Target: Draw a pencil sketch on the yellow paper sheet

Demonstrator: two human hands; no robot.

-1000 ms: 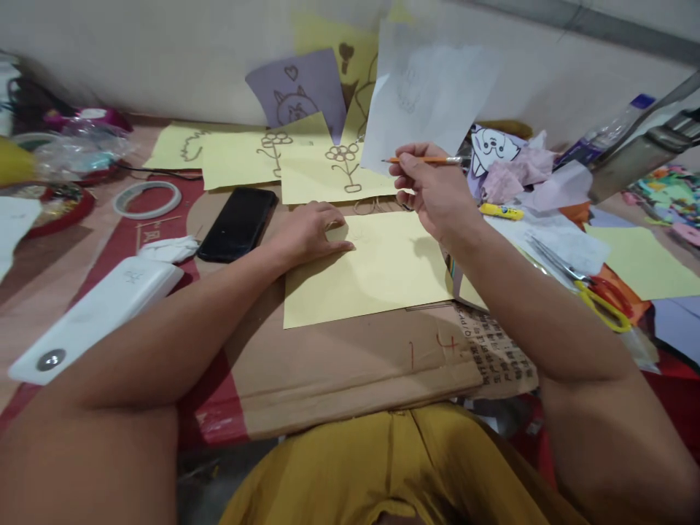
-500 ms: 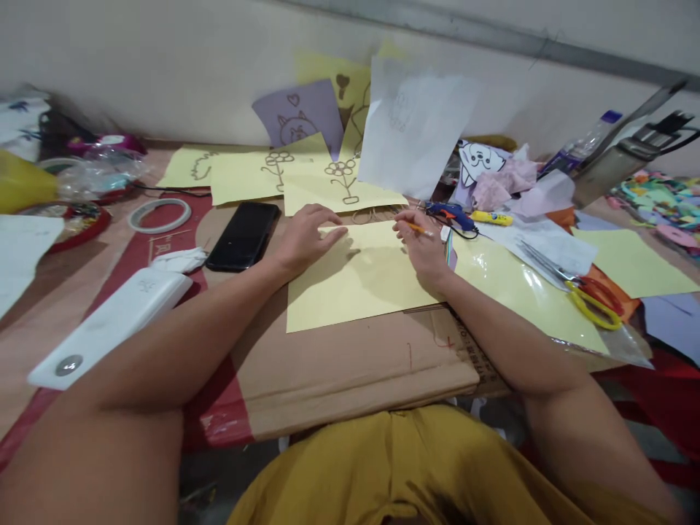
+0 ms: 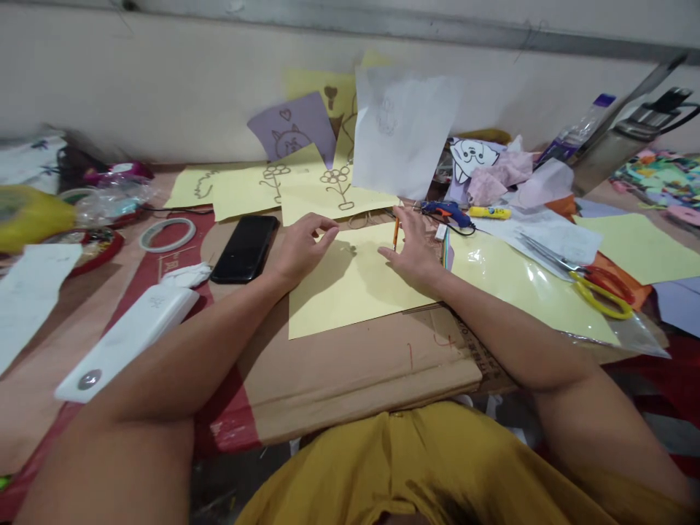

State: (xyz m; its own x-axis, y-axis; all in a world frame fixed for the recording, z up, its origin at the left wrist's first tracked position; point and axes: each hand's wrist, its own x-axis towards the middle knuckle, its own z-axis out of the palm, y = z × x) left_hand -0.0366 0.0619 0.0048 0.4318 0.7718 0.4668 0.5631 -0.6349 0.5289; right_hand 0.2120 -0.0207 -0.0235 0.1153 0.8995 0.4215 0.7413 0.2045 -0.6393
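Observation:
A plain yellow sheet of paper [image 3: 344, 302] lies in front of me on a cardboard sheet [image 3: 355, 372]. My left hand [image 3: 306, 246] rests at the paper's upper left edge, its thumb apart from the loosely bent fingers and nothing in it. Over the right part of the paper is my right hand [image 3: 415, 255], with an orange pencil [image 3: 396, 235] held upright among its fingers while the thumb sticks out to the left. A small dark mark or shadow shows on the paper between the hands. Behind the paper, another yellow sheet bears a flower drawing [image 3: 335, 188].
A black phone [image 3: 244, 249], a tape roll [image 3: 167, 235] and a white power bank [image 3: 128, 343] lie left. To the right are a glue gun [image 3: 448, 213], a yellow glue stick [image 3: 489, 213], scissors [image 3: 601, 292] and a flask [image 3: 617, 153]. A white sheet [image 3: 405, 131] leans on the wall.
The pencil has swung from lying nearly level in my right hand to standing upright, and the right thumb has stretched out leftward. My left hand stays at the paper's edge. The view has shifted slightly.

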